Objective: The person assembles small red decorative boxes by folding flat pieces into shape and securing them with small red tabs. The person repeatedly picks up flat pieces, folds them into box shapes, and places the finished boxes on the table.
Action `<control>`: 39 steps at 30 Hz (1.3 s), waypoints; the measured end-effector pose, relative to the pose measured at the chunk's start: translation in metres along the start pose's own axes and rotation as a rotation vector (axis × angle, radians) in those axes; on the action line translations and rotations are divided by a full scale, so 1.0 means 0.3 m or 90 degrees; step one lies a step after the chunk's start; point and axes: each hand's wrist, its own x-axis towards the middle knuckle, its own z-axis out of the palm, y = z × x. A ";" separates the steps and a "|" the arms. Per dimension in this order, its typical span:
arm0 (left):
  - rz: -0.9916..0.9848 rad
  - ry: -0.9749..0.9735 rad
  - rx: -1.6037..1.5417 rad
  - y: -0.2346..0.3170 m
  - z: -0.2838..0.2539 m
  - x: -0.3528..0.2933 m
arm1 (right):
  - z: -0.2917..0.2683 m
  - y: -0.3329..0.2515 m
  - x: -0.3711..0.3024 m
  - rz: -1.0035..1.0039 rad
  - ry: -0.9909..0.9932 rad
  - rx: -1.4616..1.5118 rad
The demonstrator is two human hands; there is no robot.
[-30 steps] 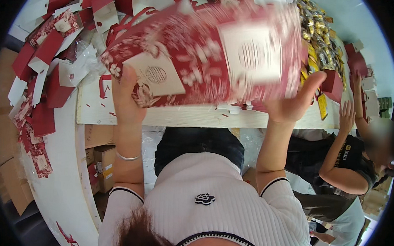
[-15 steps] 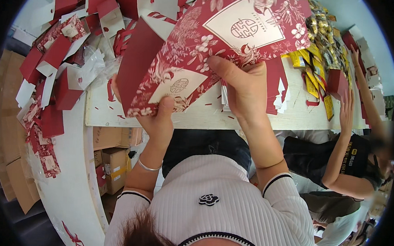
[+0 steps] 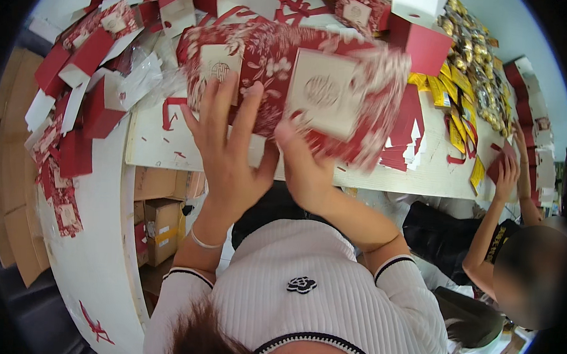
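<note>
Swung out of its slant a moment ago, the red floral box (image 3: 265, 110) now runs nearly level, left to right, dipping a little at its blurred right end. It hangs over the table (image 3: 150, 147), in front of the person's chest. Two cream labels face the wearer, each with a round dark emblem, a big label (image 3: 322, 90) and a small label (image 3: 206, 63). The left hand (image 3: 230, 168) is spread wide, fingers laid across the small one; the right hand (image 3: 307, 178) pinches the lower edge, thumb in front, its other fingers mostly hidden.
</note>
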 end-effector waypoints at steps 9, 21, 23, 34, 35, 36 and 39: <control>-0.041 0.028 -0.342 -0.137 0.000 -0.046 | -0.088 0.145 -0.018 0.216 -0.088 0.288; -0.040 -0.120 -0.138 -0.218 -0.095 -0.143 | -0.280 -0.082 0.157 0.434 -0.591 -0.448; -0.048 -0.152 -0.187 -0.206 -0.060 -0.194 | -0.366 -0.086 0.229 0.297 -0.388 -0.439; -0.165 -0.011 -0.058 -0.349 -0.083 -0.140 | -0.066 0.076 0.529 -0.083 -0.424 -0.797; -0.275 0.047 0.036 -0.389 -0.090 -0.137 | -0.059 0.076 0.505 -0.135 -0.455 -0.775; -0.281 0.014 0.119 -0.423 -0.094 -0.133 | -0.058 0.073 0.480 -0.187 -0.482 -0.751; -0.318 -0.064 0.254 -0.506 -0.077 -0.122 | -0.055 0.072 0.360 -0.232 -0.573 -0.802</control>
